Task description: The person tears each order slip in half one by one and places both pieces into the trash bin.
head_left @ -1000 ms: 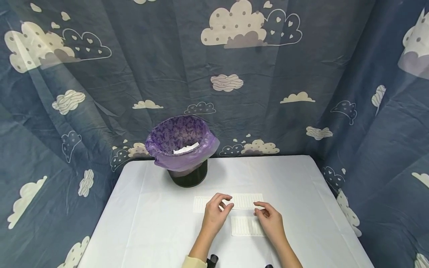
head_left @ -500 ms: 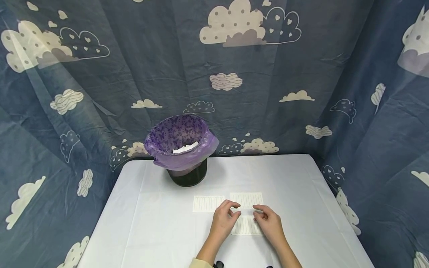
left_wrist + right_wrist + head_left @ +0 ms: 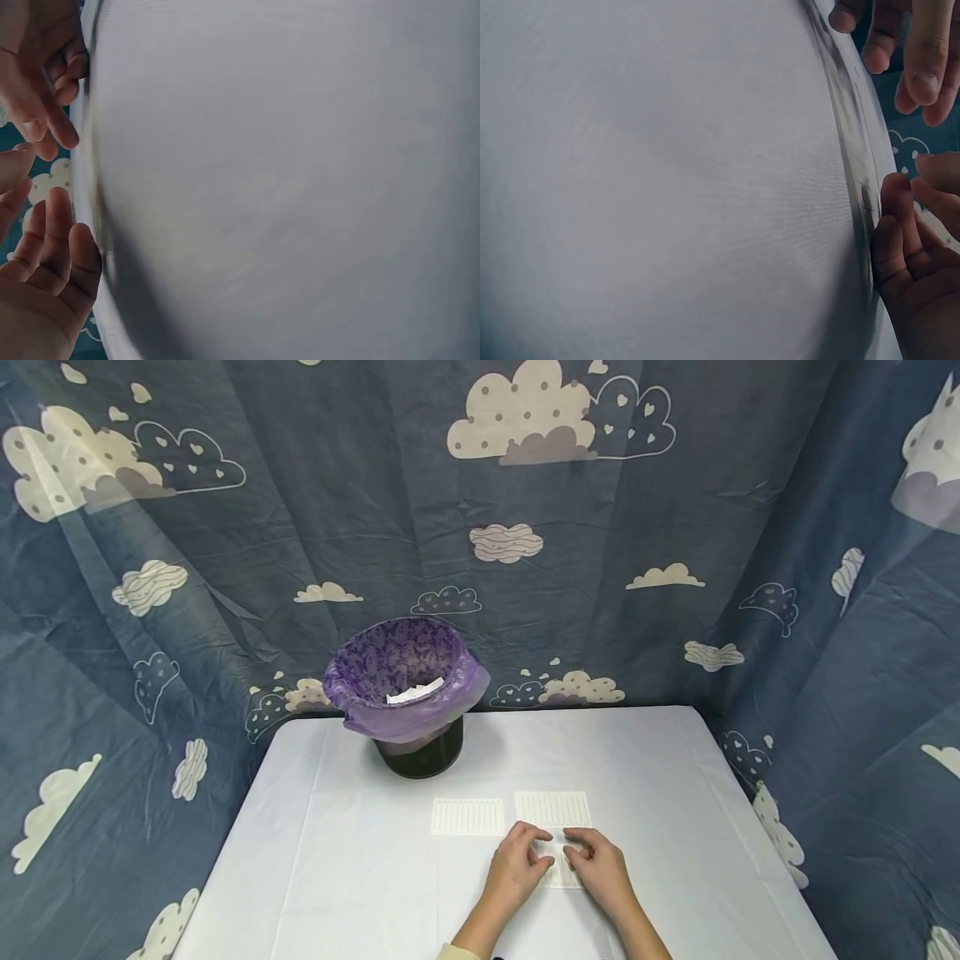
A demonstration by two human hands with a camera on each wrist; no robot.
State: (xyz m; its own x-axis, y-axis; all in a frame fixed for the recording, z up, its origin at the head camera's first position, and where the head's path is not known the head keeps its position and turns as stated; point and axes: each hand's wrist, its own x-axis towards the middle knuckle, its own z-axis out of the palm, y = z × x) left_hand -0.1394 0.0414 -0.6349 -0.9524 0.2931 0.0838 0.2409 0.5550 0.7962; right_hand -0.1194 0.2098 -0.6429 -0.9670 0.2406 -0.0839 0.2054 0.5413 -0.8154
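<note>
In the head view my left hand point(image 3: 512, 870) and right hand point(image 3: 604, 874) face each other low over the table. Their thumbs and forefingers curve toward one another, with a narrow gap between the two hands. Nothing shows held in either one. Under the fingertips lies a white card point(image 3: 559, 878) with thin vertical lines, partly covered by the hands. Two similar lined cards lie just beyond: the left card point(image 3: 467, 817) and the right card point(image 3: 553, 807). Both wrist views catch loosely bent fingers point(image 3: 56, 236) of the two hands at the frame's side, above white cloth.
A dark bin point(image 3: 424, 755) lined with a purple bag point(image 3: 420, 722) stands at the back left of the table, with white paper point(image 3: 415, 692) inside. The table wears a white cloth point(image 3: 360, 860). A blue cloud-patterned curtain point(image 3: 405, 485) hangs behind and on both sides.
My left hand has moved right and nearer to me, off the left card, closing in on my right hand. The right hand has come slightly nearer to me. The bin and cards stay put.
</note>
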